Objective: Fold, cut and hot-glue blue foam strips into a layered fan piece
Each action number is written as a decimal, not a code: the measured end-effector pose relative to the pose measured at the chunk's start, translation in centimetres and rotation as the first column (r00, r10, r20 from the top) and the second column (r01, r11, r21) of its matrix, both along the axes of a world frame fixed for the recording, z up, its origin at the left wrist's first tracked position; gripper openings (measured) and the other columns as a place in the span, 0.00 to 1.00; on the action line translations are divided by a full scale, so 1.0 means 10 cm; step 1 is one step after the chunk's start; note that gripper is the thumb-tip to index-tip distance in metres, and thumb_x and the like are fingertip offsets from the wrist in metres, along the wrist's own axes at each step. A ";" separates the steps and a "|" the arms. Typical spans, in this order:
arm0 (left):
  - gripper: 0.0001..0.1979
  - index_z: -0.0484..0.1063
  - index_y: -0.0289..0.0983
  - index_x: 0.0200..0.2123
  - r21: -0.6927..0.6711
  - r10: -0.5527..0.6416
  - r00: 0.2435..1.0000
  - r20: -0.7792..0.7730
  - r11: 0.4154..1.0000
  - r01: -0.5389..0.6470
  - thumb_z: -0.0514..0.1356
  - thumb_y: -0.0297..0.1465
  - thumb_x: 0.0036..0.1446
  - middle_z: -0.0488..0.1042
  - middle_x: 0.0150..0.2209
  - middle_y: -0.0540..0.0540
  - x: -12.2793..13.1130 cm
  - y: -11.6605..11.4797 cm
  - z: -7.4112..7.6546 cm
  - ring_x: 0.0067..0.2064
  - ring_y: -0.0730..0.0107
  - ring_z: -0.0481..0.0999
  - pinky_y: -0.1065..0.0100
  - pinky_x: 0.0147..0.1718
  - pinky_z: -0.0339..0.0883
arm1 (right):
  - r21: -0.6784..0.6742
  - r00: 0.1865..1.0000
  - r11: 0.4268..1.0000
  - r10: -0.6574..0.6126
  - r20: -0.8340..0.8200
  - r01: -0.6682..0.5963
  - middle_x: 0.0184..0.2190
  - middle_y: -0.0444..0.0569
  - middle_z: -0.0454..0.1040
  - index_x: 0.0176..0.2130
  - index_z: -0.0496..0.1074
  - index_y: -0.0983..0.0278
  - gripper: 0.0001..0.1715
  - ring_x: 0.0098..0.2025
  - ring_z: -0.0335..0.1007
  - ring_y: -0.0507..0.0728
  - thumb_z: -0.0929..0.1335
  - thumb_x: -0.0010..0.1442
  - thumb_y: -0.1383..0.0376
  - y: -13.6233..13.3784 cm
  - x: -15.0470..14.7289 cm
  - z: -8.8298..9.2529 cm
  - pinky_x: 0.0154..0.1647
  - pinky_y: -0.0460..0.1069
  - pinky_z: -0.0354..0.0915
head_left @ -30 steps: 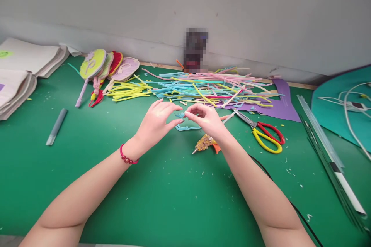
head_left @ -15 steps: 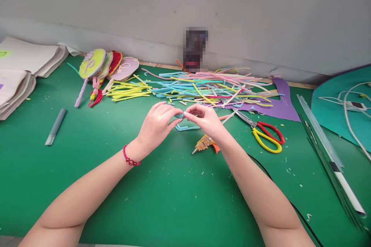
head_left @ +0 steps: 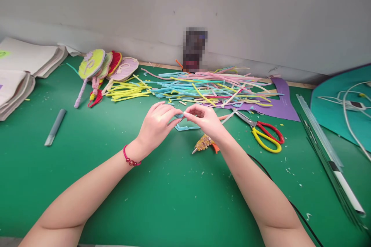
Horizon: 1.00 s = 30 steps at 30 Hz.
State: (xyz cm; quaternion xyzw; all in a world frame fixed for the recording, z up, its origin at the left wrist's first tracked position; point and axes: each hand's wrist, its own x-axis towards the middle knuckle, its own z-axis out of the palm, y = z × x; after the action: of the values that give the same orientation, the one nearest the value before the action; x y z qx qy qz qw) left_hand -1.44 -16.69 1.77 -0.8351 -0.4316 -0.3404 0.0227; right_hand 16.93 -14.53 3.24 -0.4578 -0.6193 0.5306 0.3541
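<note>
Between my two hands, just in front of the heap of strips, is a small blue piece, mostly covered by fingers; it looks like a curled pipe cleaner. My left hand pinches it between thumb and forefinger. My right hand meets it from the other side, thumb and fingertips pressed together at its edge. Behind and below the fingertips lies a bent light-blue pipe cleaner on the green table. A glue gun with a crusted yellowish nozzle end rests partly under my right wrist.
Colourful pipe cleaners lie heaped at the back, partly over purple sheet material. Scissors with red and yellow handles lie right of my hand. Fan-shaped crafts, a grey strip, paper stacks and long clear sticks lie around.
Almost nothing differs. Both hands keep their pinch on the blue piece, and the view has shifted very slightly.
</note>
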 end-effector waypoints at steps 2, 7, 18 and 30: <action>0.06 0.71 0.38 0.40 0.000 0.000 1.000 0.001 1.000 0.000 0.57 0.32 0.62 0.78 0.37 0.48 0.00 0.00 0.00 0.40 0.69 0.76 0.60 0.54 0.62 | -0.003 1.000 1.000 -0.004 -0.003 0.004 0.31 0.46 0.74 0.31 0.71 0.64 0.14 0.36 0.69 0.53 0.71 0.52 0.56 0.00 0.00 0.00 0.39 0.49 0.64; 0.06 0.71 0.38 0.42 0.007 -0.001 1.000 0.003 1.000 0.001 0.57 0.32 0.62 0.78 0.38 0.48 0.00 0.00 -0.01 0.41 0.68 0.76 0.60 0.54 0.62 | -0.012 0.999 1.000 -0.011 -0.031 0.010 0.30 0.46 0.73 0.30 0.71 0.64 0.15 0.35 0.69 0.53 0.71 0.51 0.55 0.01 -0.01 -0.02 0.39 0.49 0.64; 0.07 0.72 0.38 0.41 0.036 0.027 0.999 -0.045 0.999 -0.025 0.57 0.33 0.62 0.78 0.38 0.47 0.00 -0.01 0.01 0.41 0.67 0.76 0.59 0.53 0.62 | -0.004 0.999 1.000 -0.009 -0.033 0.009 0.30 0.46 0.75 0.30 0.71 0.64 0.14 0.35 0.71 0.54 0.71 0.51 0.56 0.01 -0.01 -0.03 0.39 0.50 0.64; 0.10 0.72 0.38 0.42 -0.035 0.011 0.999 0.035 0.999 -0.009 0.56 0.36 0.63 0.78 0.39 0.46 0.01 -0.01 0.01 0.42 0.66 0.76 0.59 0.53 0.63 | 0.008 1.000 1.000 -0.007 -0.026 0.007 0.30 0.46 0.74 0.30 0.71 0.64 0.14 0.34 0.70 0.53 0.71 0.51 0.56 0.01 -0.01 -0.04 0.39 0.50 0.64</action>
State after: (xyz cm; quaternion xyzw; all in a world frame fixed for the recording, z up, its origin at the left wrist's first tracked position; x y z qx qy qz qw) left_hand -1.33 -16.79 1.89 -0.8270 -0.4419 -0.3476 0.0022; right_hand 16.87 -14.38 2.89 -0.4515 -0.6153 0.5326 0.3660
